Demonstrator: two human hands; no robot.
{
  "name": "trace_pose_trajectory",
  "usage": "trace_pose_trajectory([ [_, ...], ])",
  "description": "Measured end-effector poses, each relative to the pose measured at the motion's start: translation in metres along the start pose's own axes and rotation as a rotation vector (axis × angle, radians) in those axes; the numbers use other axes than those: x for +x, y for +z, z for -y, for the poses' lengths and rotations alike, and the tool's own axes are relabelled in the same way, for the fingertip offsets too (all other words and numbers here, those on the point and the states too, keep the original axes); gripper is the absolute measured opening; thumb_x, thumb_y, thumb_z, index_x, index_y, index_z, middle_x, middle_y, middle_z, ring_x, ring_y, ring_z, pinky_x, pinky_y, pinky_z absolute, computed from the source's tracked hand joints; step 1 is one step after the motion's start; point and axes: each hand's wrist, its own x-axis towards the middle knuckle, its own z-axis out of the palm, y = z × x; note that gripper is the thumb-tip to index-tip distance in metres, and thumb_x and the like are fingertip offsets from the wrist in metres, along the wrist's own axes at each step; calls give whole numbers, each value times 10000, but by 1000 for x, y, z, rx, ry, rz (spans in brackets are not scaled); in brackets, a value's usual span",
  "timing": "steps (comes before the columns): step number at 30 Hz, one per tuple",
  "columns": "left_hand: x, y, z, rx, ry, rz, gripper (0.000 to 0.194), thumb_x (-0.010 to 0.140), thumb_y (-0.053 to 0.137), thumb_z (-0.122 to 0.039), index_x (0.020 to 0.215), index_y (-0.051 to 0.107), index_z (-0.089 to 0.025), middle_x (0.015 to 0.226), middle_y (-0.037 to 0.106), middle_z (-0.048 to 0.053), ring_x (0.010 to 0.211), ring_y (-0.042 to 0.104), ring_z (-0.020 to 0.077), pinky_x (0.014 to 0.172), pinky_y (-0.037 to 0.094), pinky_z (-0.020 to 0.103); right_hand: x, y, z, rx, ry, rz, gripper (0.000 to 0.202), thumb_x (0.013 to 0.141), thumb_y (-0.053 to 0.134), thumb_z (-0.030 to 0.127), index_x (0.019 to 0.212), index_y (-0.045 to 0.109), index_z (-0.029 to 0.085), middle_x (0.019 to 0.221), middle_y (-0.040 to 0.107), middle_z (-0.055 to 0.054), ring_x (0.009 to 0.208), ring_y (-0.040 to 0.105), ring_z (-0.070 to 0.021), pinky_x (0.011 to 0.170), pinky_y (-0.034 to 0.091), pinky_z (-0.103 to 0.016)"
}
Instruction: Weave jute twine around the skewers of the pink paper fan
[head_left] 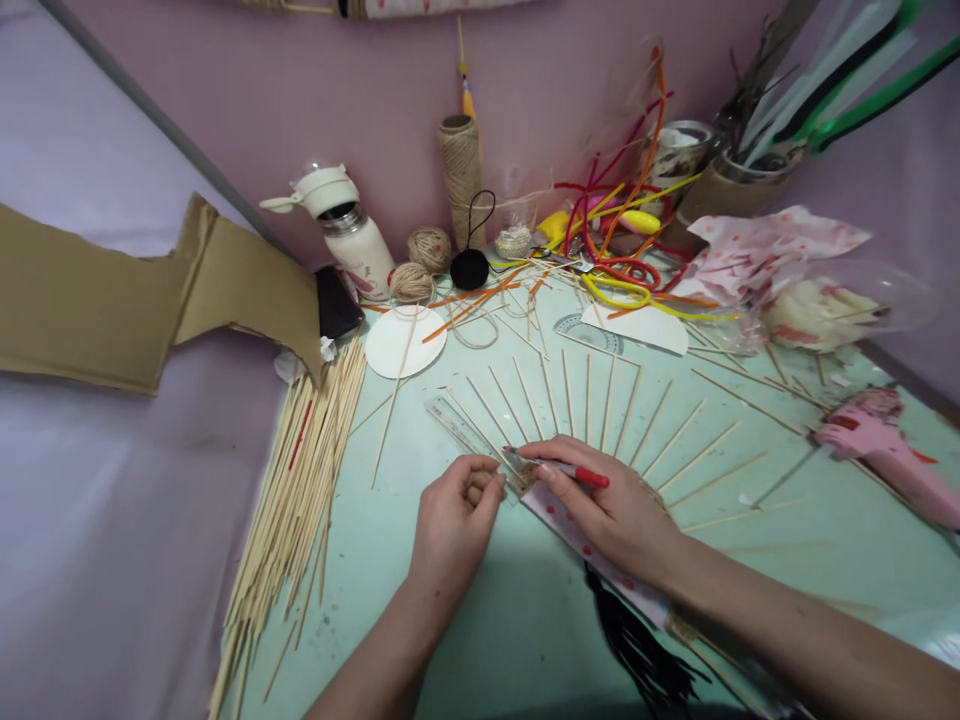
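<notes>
A fan-shaped piece with thin wooden sticks point(589, 395) spreading outward lies on the pale green table. Its pink dotted cloth strip point(555, 520) runs under my right hand point(600, 495), which holds a red pen point(592, 477) with the tip toward the strip's upper left end. Beside that end is my left hand point(461, 500), its thumb and fingers curled together near a clear ruler point(461, 425); what they pinch, if anything, is too small to make out. A black tassel point(637, 640) hangs from the strip's lower side.
Many loose sticks point(300, 500) lie at left, near cardboard point(90, 300). Behind are a white bottle point(356, 250), twine balls point(429, 248), a twine spool point(460, 165), a white disc point(405, 342) and colored pipe cleaners point(615, 285). A pink glue gun point(885, 450) rests at right.
</notes>
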Motion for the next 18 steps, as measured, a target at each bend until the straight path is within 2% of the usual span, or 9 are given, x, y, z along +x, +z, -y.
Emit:
trace_pose_trajectory([
  [4, 0, 0, 0, 28, -2, 8, 190, 816, 566, -329, 916, 638, -184, 685, 668, 10, 615, 602, 145, 598, 444, 243, 1, 2, 2, 8, 8, 9, 253, 940, 466, 320, 1080, 666, 258, 1046, 713, -38, 969, 659, -184, 851, 513, -325],
  [13, 2, -1, -1, 45, -3, 2, 194, 801, 572, -332, 894, 654, -182, 595, 597, -23, 512, 518, 122, 536, 395, 230, 3, 3, 6, 26, 16, 24, 248, 932, 468, 299, 1075, 664, 252, 1051, 719, -42, 965, 663, -194, 854, 523, -348],
  [18, 3, -1, -1, 61, -3, 0, 187, 800, 572, -328, 887, 654, -185, 600, 599, -24, 520, 526, 121, 536, 390, 228, 3, 3, 6, 41, 32, 42, 242, 936, 469, 291, 1080, 662, 258, 1065, 715, -34, 982, 657, -191, 870, 513, -349],
])
